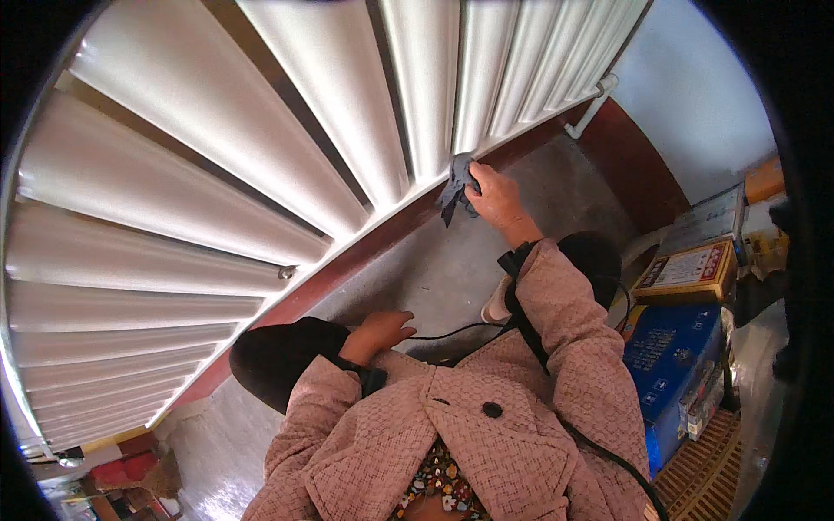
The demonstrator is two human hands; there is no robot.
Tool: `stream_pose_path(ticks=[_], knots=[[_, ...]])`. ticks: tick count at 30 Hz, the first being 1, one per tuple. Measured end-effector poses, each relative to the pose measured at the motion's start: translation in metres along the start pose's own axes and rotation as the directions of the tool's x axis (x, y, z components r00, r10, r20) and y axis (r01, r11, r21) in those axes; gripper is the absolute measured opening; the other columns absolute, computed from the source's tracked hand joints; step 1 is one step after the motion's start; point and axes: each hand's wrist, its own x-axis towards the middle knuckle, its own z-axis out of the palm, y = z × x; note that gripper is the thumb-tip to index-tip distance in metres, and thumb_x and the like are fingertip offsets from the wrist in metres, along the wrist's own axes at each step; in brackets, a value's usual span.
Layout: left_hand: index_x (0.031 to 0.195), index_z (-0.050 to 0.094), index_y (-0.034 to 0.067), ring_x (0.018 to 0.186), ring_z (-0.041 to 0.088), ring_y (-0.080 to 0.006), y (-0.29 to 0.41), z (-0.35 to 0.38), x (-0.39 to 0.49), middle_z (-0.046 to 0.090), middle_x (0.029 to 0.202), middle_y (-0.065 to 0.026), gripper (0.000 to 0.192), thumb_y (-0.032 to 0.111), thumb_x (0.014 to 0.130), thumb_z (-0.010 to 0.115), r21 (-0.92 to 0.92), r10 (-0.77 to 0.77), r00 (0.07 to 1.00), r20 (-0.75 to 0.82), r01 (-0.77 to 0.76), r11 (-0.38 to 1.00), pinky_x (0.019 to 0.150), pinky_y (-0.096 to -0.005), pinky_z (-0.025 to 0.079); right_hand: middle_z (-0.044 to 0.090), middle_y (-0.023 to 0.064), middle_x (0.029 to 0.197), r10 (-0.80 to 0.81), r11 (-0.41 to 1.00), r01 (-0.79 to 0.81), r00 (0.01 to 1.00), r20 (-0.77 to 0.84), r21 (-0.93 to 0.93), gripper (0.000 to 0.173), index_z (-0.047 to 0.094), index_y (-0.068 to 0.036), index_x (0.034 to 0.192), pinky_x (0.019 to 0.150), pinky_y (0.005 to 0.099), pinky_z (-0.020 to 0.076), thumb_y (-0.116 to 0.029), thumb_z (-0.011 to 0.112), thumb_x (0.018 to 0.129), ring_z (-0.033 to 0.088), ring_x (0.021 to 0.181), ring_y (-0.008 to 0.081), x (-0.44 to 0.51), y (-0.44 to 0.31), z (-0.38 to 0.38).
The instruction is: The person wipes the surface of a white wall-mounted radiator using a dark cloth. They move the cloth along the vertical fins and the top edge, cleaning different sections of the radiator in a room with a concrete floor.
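Note:
A white column radiator [339, 117] fills the upper left of the view. My right hand [496, 197] grips a crumpled dark grey cloth [461, 182] against the radiator's bottom edge, right of the view's middle. Part of the cloth hangs down over the floor. My left hand [381, 333] rests low, by my left knee, with its fingers apart and nothing seen in it. A black cable [449, 333] runs along the floor just right of its fingers.
A white pipe [589, 114] leaves the radiator's far end near the wall. On the right are a blue box [671, 365], a cardboard box [690, 270] and a woven slatted surface [700, 465]. Red and other items [127, 470] lie at the lower left. Concrete floor [456, 260] shows between my knees and the radiator.

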Motion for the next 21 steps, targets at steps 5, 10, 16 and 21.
stream_pose_path(ticks=[5, 10, 16, 21], knots=[[0.131, 0.060, 0.011, 0.106, 0.064, -0.0412, -0.003, 0.003, 0.000, 0.067, 0.115, -0.0220, 0.049, 0.039, 0.091, 0.061, -0.038, 0.006, 1.000, -0.021, -0.007, 0.999, 0.091, -0.0492, 0.050, 0.065, 0.0124, 0.095, -0.127, 0.986, 0.136, 0.987, -0.098, 0.095, 0.028, 0.058, -0.011, 0.104, 0.077, 0.0511, 0.0506, -0.020, 0.070, 0.080, 0.065, 0.089, 0.0372, -0.011, -0.011, 0.007], [0.131, 0.060, 0.010, 0.107, 0.063, -0.0415, -0.003, 0.002, 0.002, 0.067, 0.115, -0.0222, 0.049, 0.040, 0.092, 0.061, -0.021, 0.011, 1.000, -0.003, -0.011, 1.000, 0.091, -0.0495, 0.050, 0.064, 0.0142, 0.099, 0.050, 0.999, -0.054, 0.962, -0.267, -0.006, 0.031, 0.058, -0.011, 0.108, 0.078, 0.0502, 0.0511, -0.019, 0.069, 0.081, 0.064, 0.092, 0.0394, -0.001, 0.022, 0.003], [0.129, 0.060, 0.010, 0.107, 0.063, -0.0423, -0.004, 0.004, 0.002, 0.067, 0.115, -0.0221, 0.049, 0.042, 0.092, 0.061, -0.015, 0.024, 1.000, 0.000, -0.024, 1.000, 0.091, -0.0506, 0.050, 0.066, 0.0194, 0.115, 0.408, 0.892, -0.441, 0.879, -0.245, -0.096, 0.051, 0.054, -0.013, 0.132, 0.084, 0.0517, 0.0503, -0.026, 0.065, 0.084, 0.062, 0.101, 0.0424, 0.039, 0.070, -0.032], [0.130, 0.060, 0.011, 0.106, 0.064, -0.0421, -0.004, 0.005, 0.004, 0.067, 0.115, -0.0214, 0.048, 0.041, 0.093, 0.060, -0.042, 0.021, 1.000, -0.002, -0.021, 0.999, 0.091, -0.0508, 0.050, 0.068, 0.0213, 0.111, 0.473, 0.881, -0.473, 0.880, -0.031, 0.009, 0.050, 0.054, -0.009, 0.128, 0.089, 0.0509, 0.0497, -0.026, 0.065, 0.083, 0.062, 0.107, 0.0424, 0.059, 0.093, -0.042]])
